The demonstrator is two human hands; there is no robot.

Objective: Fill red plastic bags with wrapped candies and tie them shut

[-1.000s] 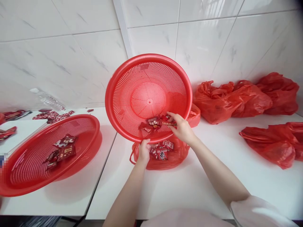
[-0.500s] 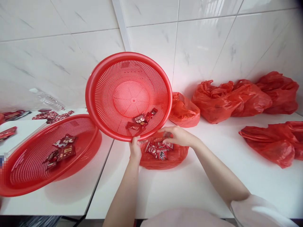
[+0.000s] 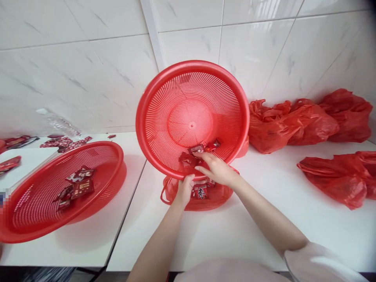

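A red plastic mesh basket (image 3: 192,84) is tipped toward me, its lower rim above an open red plastic bag (image 3: 216,203). My left hand (image 3: 185,190) is closed on that lower rim, the thumb on the near side and the other fingers hidden behind. Inside the basket, my right hand (image 3: 216,168) reaches over the rim with fingers stretched out and thumb apart. Its fingertips touch a few small dark red snack packets (image 3: 196,149) at the bottom edge. More packets, one printed with a large black character (image 3: 201,192), lie in the bag, partly hidden by the basket and hands.
At left, a second red mesh basket (image 3: 116,156) leans tilted, with several packets (image 3: 82,188) in it. Behind it lie loose packets (image 3: 66,143) and a clear bottle (image 3: 60,123). Filled red bags (image 3: 270,129) line the tiled wall; another bag (image 3: 335,178) sits at right.
The held basket has moved right and now covers more of the bag below. My right hand has risen out of the bag's mouth and into the basket, onto the packets.
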